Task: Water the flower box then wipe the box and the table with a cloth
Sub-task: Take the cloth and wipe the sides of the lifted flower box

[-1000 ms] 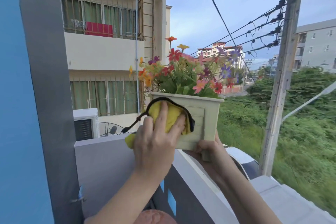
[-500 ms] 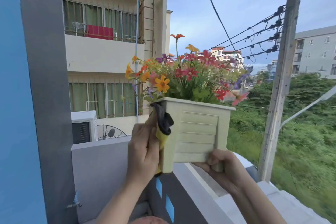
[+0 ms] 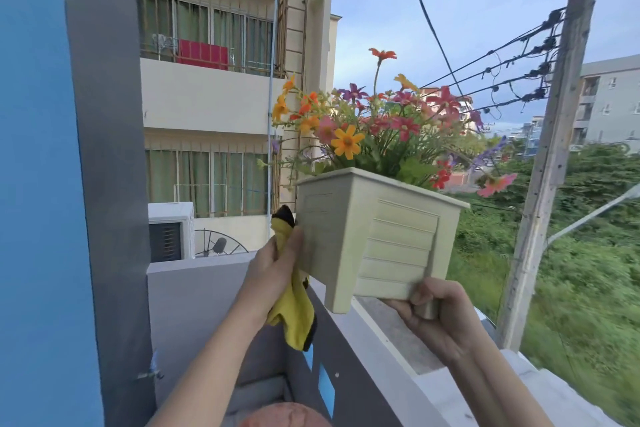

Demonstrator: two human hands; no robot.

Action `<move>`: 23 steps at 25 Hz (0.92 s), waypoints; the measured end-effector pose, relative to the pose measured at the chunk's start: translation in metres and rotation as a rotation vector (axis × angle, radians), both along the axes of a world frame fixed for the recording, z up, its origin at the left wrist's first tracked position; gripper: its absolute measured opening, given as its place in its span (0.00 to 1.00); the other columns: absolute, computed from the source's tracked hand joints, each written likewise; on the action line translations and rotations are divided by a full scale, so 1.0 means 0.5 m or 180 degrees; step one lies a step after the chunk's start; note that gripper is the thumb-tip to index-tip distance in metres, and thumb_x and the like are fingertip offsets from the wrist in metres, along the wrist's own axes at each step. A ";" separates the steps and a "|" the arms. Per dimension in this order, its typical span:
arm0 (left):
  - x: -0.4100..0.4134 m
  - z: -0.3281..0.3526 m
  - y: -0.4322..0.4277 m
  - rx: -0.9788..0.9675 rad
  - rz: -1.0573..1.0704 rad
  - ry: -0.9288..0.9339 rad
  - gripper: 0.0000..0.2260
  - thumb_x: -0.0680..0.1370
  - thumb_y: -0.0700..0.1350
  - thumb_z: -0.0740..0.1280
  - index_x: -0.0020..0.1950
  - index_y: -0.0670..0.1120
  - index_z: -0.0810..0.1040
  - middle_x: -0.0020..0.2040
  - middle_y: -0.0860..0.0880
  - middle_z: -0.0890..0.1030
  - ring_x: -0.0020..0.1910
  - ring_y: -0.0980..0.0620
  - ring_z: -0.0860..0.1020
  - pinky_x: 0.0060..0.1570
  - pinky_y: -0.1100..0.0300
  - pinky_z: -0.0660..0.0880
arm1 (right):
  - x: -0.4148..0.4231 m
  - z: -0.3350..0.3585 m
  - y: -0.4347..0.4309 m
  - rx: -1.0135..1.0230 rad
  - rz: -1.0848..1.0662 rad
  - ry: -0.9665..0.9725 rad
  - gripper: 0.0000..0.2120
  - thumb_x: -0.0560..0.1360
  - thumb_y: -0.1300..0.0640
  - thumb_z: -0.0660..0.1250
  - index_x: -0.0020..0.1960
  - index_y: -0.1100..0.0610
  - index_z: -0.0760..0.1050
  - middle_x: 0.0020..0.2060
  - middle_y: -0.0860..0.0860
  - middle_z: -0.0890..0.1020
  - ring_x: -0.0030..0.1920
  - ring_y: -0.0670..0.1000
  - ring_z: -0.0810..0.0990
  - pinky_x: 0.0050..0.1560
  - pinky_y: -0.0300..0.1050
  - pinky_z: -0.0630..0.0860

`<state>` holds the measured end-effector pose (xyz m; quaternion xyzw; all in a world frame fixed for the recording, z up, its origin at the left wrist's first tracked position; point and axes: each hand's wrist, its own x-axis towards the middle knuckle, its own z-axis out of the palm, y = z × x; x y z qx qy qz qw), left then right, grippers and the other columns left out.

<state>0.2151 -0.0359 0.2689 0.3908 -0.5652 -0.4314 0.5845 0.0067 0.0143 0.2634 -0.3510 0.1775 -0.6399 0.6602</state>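
A cream plastic flower box (image 3: 367,232) full of colourful flowers (image 3: 381,128) is held up in the air, tilted, above the balcony wall. My right hand (image 3: 436,305) grips its near right foot from below. My left hand (image 3: 277,263) holds a yellow cloth with black trim (image 3: 294,312) against the box's left side; most of the cloth hangs down below the hand. No table shows in this view.
A grey balcony wall with a pale ledge (image 3: 398,333) runs under the box. A blue and grey pillar (image 3: 86,184) stands at the left. Beyond are a cream building (image 3: 214,97), a wooden pole with wires (image 3: 550,149) and green scrub.
The box has turned so its left side faces me more and has lifted a little. The cloth hand slid from the front face round to the left side and down.
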 end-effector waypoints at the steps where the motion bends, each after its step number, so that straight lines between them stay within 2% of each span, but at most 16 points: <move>1: 0.011 0.002 -0.004 0.0091 -0.0264 0.0095 0.12 0.75 0.58 0.62 0.47 0.51 0.77 0.35 0.52 0.83 0.33 0.55 0.81 0.35 0.59 0.78 | 0.005 0.010 0.008 -0.0107 0.0079 -0.0020 0.19 0.47 0.74 0.68 0.38 0.67 0.83 0.39 0.60 0.85 0.38 0.61 0.85 0.31 0.55 0.82; 2: 0.021 0.004 0.000 0.0136 -0.0529 0.0162 0.13 0.71 0.59 0.66 0.48 0.51 0.78 0.34 0.53 0.84 0.32 0.56 0.82 0.31 0.62 0.78 | 0.003 0.007 0.003 -0.0186 0.0174 -0.0079 0.29 0.39 0.74 0.71 0.41 0.69 0.83 0.39 0.62 0.85 0.38 0.62 0.85 0.30 0.57 0.82; 3: 0.031 0.002 -0.001 0.0126 -0.0751 0.0211 0.17 0.66 0.61 0.71 0.48 0.51 0.79 0.36 0.53 0.85 0.34 0.56 0.82 0.30 0.63 0.77 | -0.004 0.004 -0.007 -0.0187 0.0348 -0.0228 0.35 0.37 0.75 0.72 0.46 0.70 0.81 0.39 0.63 0.84 0.36 0.63 0.85 0.29 0.58 0.82; 4: 0.037 0.000 -0.002 0.0074 -0.0917 0.0251 0.23 0.61 0.62 0.75 0.48 0.50 0.80 0.39 0.51 0.86 0.35 0.54 0.83 0.31 0.62 0.77 | -0.009 0.003 -0.018 -0.0123 0.0506 -0.0317 0.36 0.42 0.76 0.72 0.52 0.71 0.77 0.42 0.64 0.84 0.38 0.64 0.84 0.31 0.58 0.82; 5: 0.039 0.000 -0.002 0.0021 -0.0991 0.0384 0.26 0.58 0.60 0.78 0.49 0.48 0.82 0.42 0.48 0.86 0.37 0.52 0.83 0.31 0.61 0.78 | -0.003 0.011 -0.022 -0.0216 0.0712 -0.0411 0.33 0.54 0.75 0.70 0.60 0.71 0.71 0.49 0.67 0.82 0.46 0.66 0.83 0.40 0.62 0.82; 6: 0.037 -0.001 -0.001 -0.0044 -0.0968 0.0558 0.25 0.59 0.57 0.79 0.50 0.45 0.82 0.44 0.45 0.85 0.38 0.50 0.84 0.32 0.61 0.78 | -0.003 0.005 -0.024 -0.0424 0.0818 -0.0330 0.28 0.66 0.71 0.64 0.67 0.69 0.66 0.59 0.67 0.78 0.58 0.67 0.78 0.53 0.64 0.79; 7: 0.034 0.001 0.002 -0.0053 -0.0869 0.0744 0.22 0.62 0.53 0.78 0.51 0.43 0.81 0.45 0.43 0.85 0.39 0.49 0.84 0.32 0.60 0.78 | -0.017 -0.003 -0.034 -0.0490 0.0854 -0.0325 0.26 0.73 0.66 0.58 0.71 0.67 0.62 0.66 0.66 0.72 0.66 0.67 0.70 0.62 0.63 0.73; 8: 0.030 0.003 0.005 -0.0023 -0.0714 0.0917 0.19 0.65 0.49 0.76 0.51 0.42 0.80 0.45 0.43 0.85 0.40 0.49 0.84 0.33 0.60 0.79 | -0.028 -0.007 -0.042 -0.0427 0.0823 -0.0301 0.27 0.74 0.62 0.58 0.72 0.65 0.60 0.68 0.66 0.69 0.68 0.68 0.67 0.64 0.62 0.71; 9: 0.025 0.005 0.010 -0.0001 -0.0530 0.1061 0.17 0.65 0.49 0.73 0.50 0.42 0.80 0.42 0.44 0.85 0.38 0.48 0.83 0.32 0.60 0.78 | -0.022 -0.005 -0.048 -0.0369 0.1011 -0.0389 0.30 0.73 0.59 0.61 0.73 0.63 0.59 0.66 0.67 0.70 0.66 0.69 0.68 0.62 0.62 0.74; 11: 0.010 0.003 0.012 -0.0101 0.0045 0.1128 0.14 0.64 0.52 0.72 0.39 0.42 0.77 0.28 0.49 0.79 0.27 0.46 0.77 0.27 0.60 0.75 | -0.004 0.009 -0.047 -0.0208 0.1054 -0.0796 0.37 0.68 0.56 0.68 0.72 0.59 0.56 0.58 0.69 0.75 0.53 0.70 0.77 0.52 0.56 0.81; 13: -0.006 0.001 0.019 -0.0292 0.0702 0.1051 0.17 0.65 0.56 0.73 0.30 0.45 0.72 0.20 0.53 0.67 0.21 0.49 0.68 0.28 0.57 0.71 | 0.015 0.025 -0.040 -0.0082 0.0387 -0.0890 0.44 0.65 0.55 0.69 0.76 0.55 0.52 0.57 0.65 0.75 0.46 0.64 0.81 0.42 0.49 0.83; 15: -0.016 -0.006 0.023 -0.0471 0.1239 0.0894 0.18 0.68 0.56 0.73 0.27 0.47 0.72 0.18 0.53 0.67 0.18 0.49 0.68 0.28 0.56 0.72 | 0.017 0.037 -0.041 -0.0164 -0.0287 -0.0269 0.46 0.66 0.48 0.72 0.77 0.43 0.49 0.67 0.60 0.69 0.53 0.63 0.81 0.37 0.50 0.84; 16: -0.018 -0.010 0.023 -0.0593 0.1462 0.0746 0.18 0.68 0.58 0.72 0.29 0.47 0.72 0.18 0.50 0.70 0.18 0.47 0.70 0.28 0.56 0.72 | 0.022 0.046 -0.038 -0.0293 -0.0412 0.0331 0.48 0.63 0.42 0.74 0.75 0.37 0.49 0.71 0.52 0.64 0.58 0.62 0.79 0.40 0.51 0.84; 18: -0.022 -0.022 0.017 -0.0763 0.1783 0.0442 0.22 0.68 0.63 0.70 0.36 0.43 0.75 0.23 0.43 0.76 0.24 0.43 0.76 0.31 0.53 0.74 | 0.030 0.055 -0.030 -0.0573 -0.0412 0.1482 0.53 0.53 0.31 0.76 0.71 0.29 0.50 0.71 0.38 0.59 0.66 0.61 0.73 0.46 0.52 0.83; 20: -0.031 -0.038 0.011 -0.0810 0.1932 0.0238 0.30 0.66 0.68 0.68 0.45 0.41 0.78 0.28 0.45 0.78 0.31 0.45 0.78 0.37 0.52 0.76 | 0.033 0.049 -0.033 -0.0666 -0.0290 0.1872 0.51 0.55 0.31 0.75 0.71 0.29 0.50 0.72 0.37 0.63 0.67 0.55 0.73 0.50 0.55 0.81; 23: -0.055 -0.058 0.007 -0.0932 0.1968 -0.0083 0.34 0.65 0.71 0.65 0.50 0.41 0.78 0.28 0.51 0.78 0.34 0.46 0.78 0.39 0.51 0.76 | 0.048 0.032 -0.048 -0.0670 -0.0497 0.1863 0.40 0.66 0.42 0.75 0.72 0.40 0.59 0.62 0.44 0.79 0.55 0.46 0.82 0.48 0.52 0.82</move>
